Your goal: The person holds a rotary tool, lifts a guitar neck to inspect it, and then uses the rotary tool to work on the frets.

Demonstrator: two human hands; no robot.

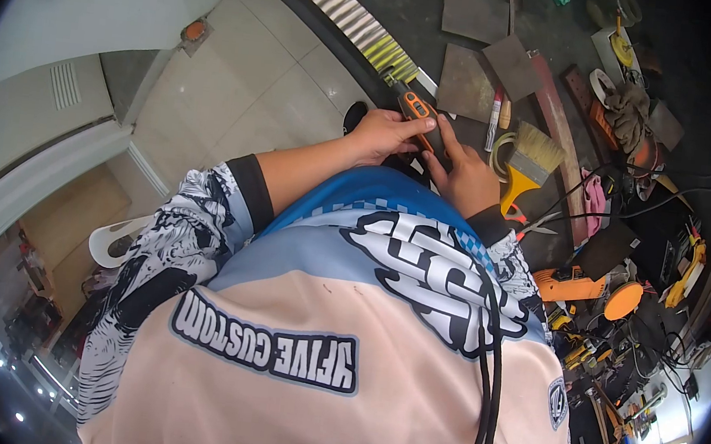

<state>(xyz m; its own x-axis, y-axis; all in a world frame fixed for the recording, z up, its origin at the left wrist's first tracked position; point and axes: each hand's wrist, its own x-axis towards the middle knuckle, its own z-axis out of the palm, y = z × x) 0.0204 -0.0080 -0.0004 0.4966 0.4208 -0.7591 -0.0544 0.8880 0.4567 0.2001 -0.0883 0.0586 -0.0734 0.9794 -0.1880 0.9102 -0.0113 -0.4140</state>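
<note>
An orange-and-black handheld tool (418,107) with small buttons on its face slants between my two hands. My left hand (382,135) is closed round it, thumb on the face and fingers curled underneath. My right hand (471,180) pinches near its lower end, with the index finger along the side and the thumb below. The tool's upper tip lies at the yellow-green end of a ribbed strip (335,3) running along the bench edge. A marker with a red cap (494,119) and a wide paintbrush with a yellow handle (522,177) lie right of my hands.
Several flat dark plates (470,82) lie on the dark bench beyond my hands. Scissors (537,226), a long reddish strip (560,126), a grey glove (630,110) and black cables (635,199) crowd the right side. Pale floor tiles (242,63) show at left.
</note>
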